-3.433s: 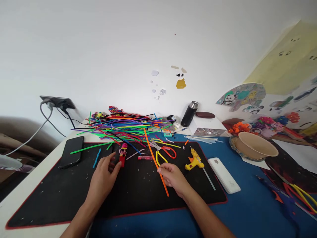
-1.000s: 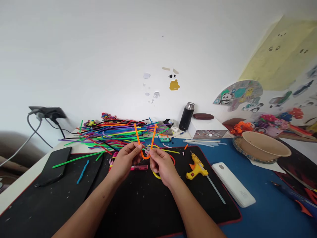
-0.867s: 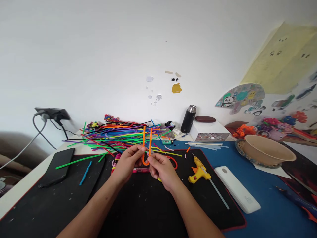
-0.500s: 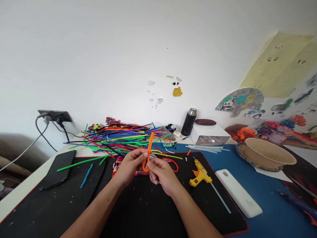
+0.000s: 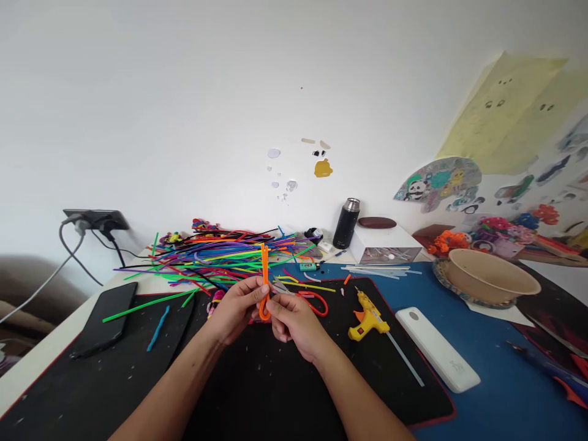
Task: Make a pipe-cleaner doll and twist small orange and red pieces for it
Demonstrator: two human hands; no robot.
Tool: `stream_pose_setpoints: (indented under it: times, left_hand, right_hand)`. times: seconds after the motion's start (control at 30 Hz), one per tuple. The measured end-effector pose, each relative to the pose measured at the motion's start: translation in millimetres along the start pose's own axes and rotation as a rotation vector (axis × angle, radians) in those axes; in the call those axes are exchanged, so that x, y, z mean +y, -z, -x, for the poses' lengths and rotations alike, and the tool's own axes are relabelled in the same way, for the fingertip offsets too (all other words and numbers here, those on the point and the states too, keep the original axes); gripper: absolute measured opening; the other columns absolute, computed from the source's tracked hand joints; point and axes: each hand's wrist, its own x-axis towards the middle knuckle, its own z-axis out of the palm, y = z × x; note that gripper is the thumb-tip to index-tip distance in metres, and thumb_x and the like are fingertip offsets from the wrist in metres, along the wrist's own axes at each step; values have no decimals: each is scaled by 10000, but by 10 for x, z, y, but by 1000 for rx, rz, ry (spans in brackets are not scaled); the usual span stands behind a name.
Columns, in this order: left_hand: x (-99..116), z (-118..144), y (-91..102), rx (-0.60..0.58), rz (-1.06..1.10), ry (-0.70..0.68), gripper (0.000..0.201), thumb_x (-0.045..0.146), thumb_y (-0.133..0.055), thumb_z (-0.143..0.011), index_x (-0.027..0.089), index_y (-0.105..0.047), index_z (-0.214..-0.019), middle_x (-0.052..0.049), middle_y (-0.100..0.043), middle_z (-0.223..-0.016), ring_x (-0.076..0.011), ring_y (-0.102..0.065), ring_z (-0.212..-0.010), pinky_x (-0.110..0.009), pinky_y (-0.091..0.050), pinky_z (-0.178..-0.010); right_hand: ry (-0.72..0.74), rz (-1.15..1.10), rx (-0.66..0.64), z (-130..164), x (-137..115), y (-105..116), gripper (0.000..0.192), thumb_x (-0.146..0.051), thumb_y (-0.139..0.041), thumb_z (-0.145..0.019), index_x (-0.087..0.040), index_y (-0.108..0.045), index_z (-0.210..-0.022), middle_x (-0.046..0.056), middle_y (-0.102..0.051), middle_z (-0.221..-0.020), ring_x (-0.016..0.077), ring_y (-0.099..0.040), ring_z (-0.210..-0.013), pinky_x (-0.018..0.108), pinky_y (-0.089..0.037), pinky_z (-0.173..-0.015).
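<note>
Both hands, left and right, pinch folded orange pipe cleaner; scissors, glue gun nearby right.

The tabletop is blue on the right and pale along its left edge, with a large black mat edged in red spread over its middle. On the mat lie a black smartphone, a short blue stick, a yellow hot-glue gun and red-handled scissors. A heap of thin coloured sticks sprawls across the far side. Just right of the mat rests a long white rectangular case. Farther back stand a black metal flask, a white box and a beige bowl.
</note>
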Motion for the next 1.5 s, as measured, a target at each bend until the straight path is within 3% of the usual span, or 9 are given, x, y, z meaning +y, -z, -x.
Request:
stream_pose_setpoints:
  times: [0.13,0.27,0.5,0.63,0.93,1.17,1.5]
  left_hand:
    - [-8,-30,14,106,-18,-90,415,431,-950,-650,151,-648,-697,36,-580,-539,-60,-453,-459,-171,-362,-464]
    - [-10,-54,17,212,-69,-231,408,448,-943,-652,162,-657,-708,28,-615,-572,-84,-519,-492,-188,-401,-487]
    - [-60,-62,14,185,-86,-249,371,443,-922,-692,159,-685,-723,4,-664,-607,-99,-566,-508,-199,-429,-494]
    - [-77,-59,11,169,-63,-235,372,434,-936,-677,159,-692,-726,2,-672,-613,-104,-585,-521,-205,-458,-515]
    - [-86,-66,4,175,-45,-238,380,429,-947,-666,155,-694,-736,-5,-682,-609,-107,-596,-521,-201,-462,-519]
    - [-88,-67,8,180,-41,-247,364,416,-940,-674,157,-691,-736,-3,-673,-604,-109,-583,-526,-207,-448,-518]
    - [-111,-84,34,180,-46,-237,378,432,-936,-673,154,-684,-717,-10,-673,-593,-109,-574,-516,-214,-413,-509]
  right_hand:
    - [5,20,118,-45,39,21,514,-665,-762,-782,-181,-592,-785,-77,-481,-487,63,-357,-382,231,-179,-413]
    - [108,166,215,-85,102,60,554,-742,-661,-832,-194,-585,-839,-60,-522,-520,77,-368,-382,233,-223,-405]
    - [318,608,267,-56,167,105,401,-581,-605,-965,-215,-715,-1088,-1,-598,-677,152,-519,-574,270,-368,-561]
    - [343,772,324,-32,152,111,353,-518,-562,-1004,-217,-737,-1063,28,-646,-726,165,-530,-613,278,-357,-590]
    - [321,695,281,-25,113,93,277,-417,-559,-1010,-225,-754,-967,-14,-585,-596,147,-519,-528,270,-365,-576]
    - [273,680,240,-28,146,98,335,-484,-541,-1018,-236,-767,-1015,-15,-576,-548,146,-498,-473,266,-354,-526]
    - [326,789,252,-22,127,103,343,-445,-529,-1027,-230,-786,-953,-3,-585,-574,171,-531,-558,282,-363,-593]
